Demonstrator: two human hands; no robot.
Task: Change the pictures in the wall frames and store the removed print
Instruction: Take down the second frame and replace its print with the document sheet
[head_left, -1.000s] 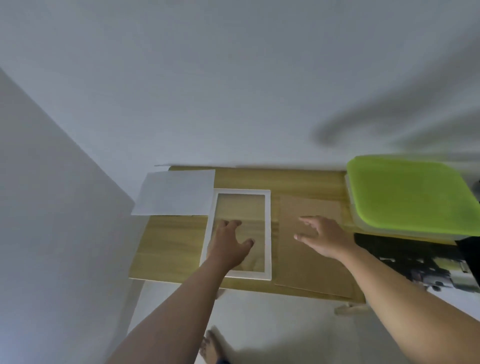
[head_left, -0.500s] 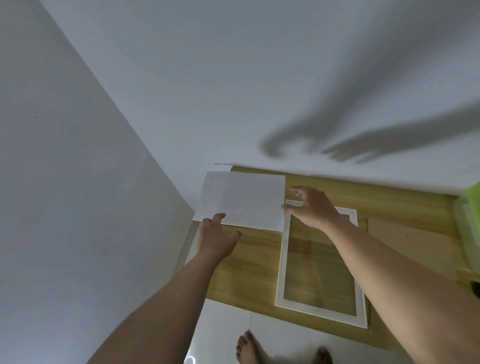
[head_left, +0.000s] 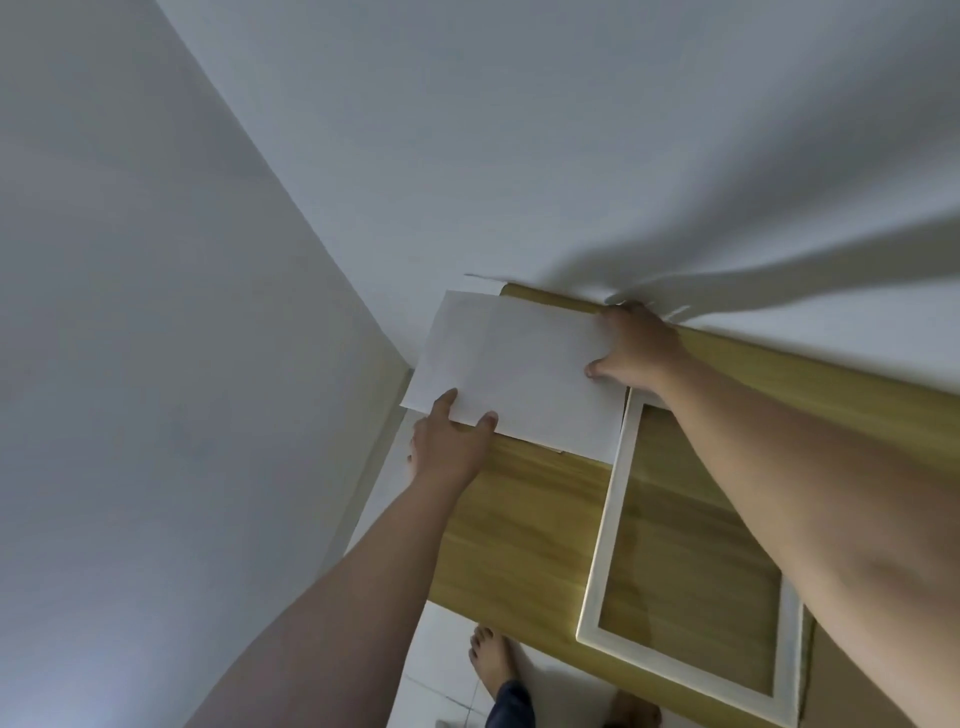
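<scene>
White sheet (head_left: 519, 374) is pinched by curled fingers (head_left: 448, 402) of the left hand (head_left: 447, 449) at its near edge, of the right hand (head_left: 638, 347) at its right edge.

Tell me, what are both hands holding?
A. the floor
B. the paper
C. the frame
B: the left hand holds the paper's near edge and the right hand holds its right edge, while the frame lies beside it on the table.
</scene>
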